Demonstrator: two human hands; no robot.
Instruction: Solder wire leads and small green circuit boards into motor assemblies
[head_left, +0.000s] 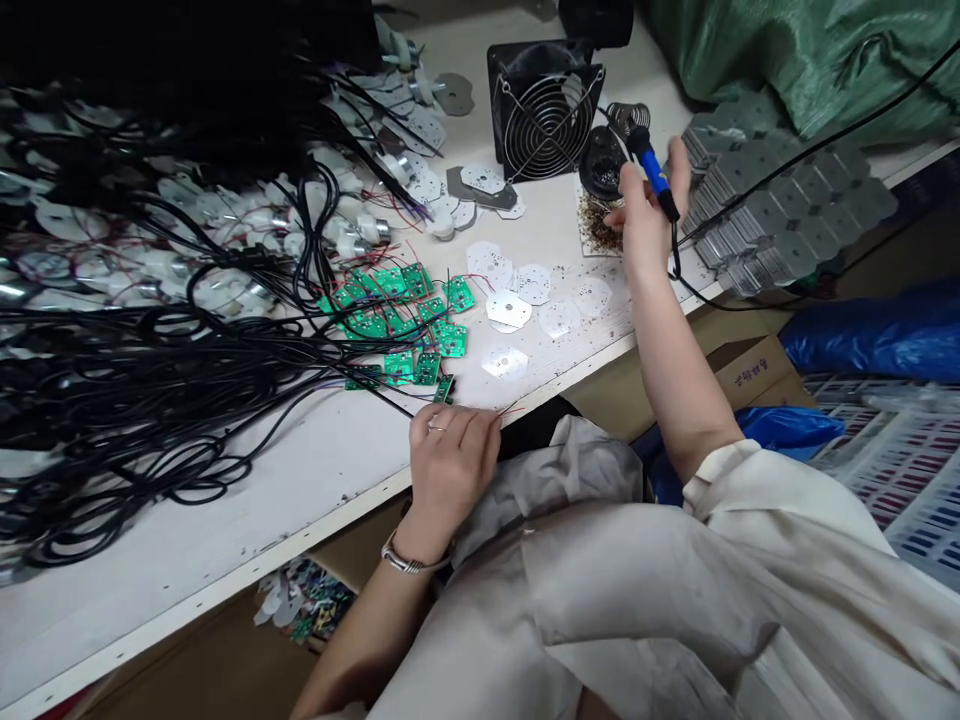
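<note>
Green PCB [444, 388] sits just past L hand [450, 470], long axis angled twd it; L fingers [466, 428] curled, can't tell if pinching thin red wire [511, 408]. R hand [643, 215], well right of PCB, firmly grips blue-handled soldering iron [654, 170].

My feed: soft, even light, seemingly overhead. White workbench [225, 510] bright, shadows faint. Black cables [127, 400] clot into dark mass, detail lost. Mild sheen on blue plastic sheet [870, 340]. Brown carton [195, 660] under bench dim. Wide lens bows bench edge. Right hand [649, 215] slightly soft.
</note>
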